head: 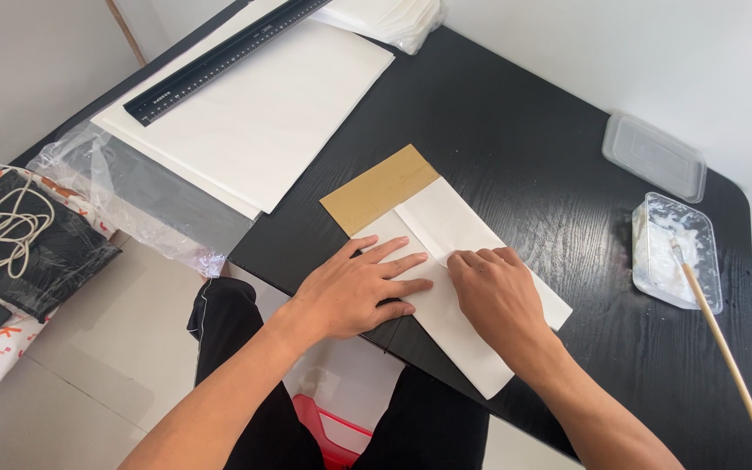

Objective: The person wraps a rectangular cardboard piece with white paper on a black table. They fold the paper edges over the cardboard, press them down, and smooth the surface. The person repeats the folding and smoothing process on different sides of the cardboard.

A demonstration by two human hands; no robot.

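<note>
At the near edge of the black desk [515, 148], a folded white paper sheet [459, 226] lies flat, wrapped partly around a tan cardboard insert [376, 187] whose uncovered end projects toward the far left. The sheet's near corner overhangs the desk edge above the person's lap.

The left hand [354, 292] rests palm-down on the paper, its grip spread, fingers extended and pressing the sheet flat. The right hand [498, 292] lies just beside it with fingers curled and fingertips bearing on a diagonal fold; it pinches nothing that can be seen, and the thumb is hidden.

Handling judgement: the paper appears light, thin and limp, easily creased or torn, and likely to slide on the smooth desk unless held down. The cardboard appears stiffer and should lend the assembly rigidity. Hold is best taken flat, by palm pressure over the cardboard-backed area, or by pinching a folded edge; the unsupported overhang will probably sag.

Farther left lies a stack of large white sheets [280, 113] with a black ruler [219, 57] across it, and clear plastic film [141, 200] hanging off the desk edge. To the right stands a clear tub of white paste [674, 248] with a wooden-handled brush [724, 344] resting in it; the tub's lid [654, 157] lies apart, beyond it.
</note>
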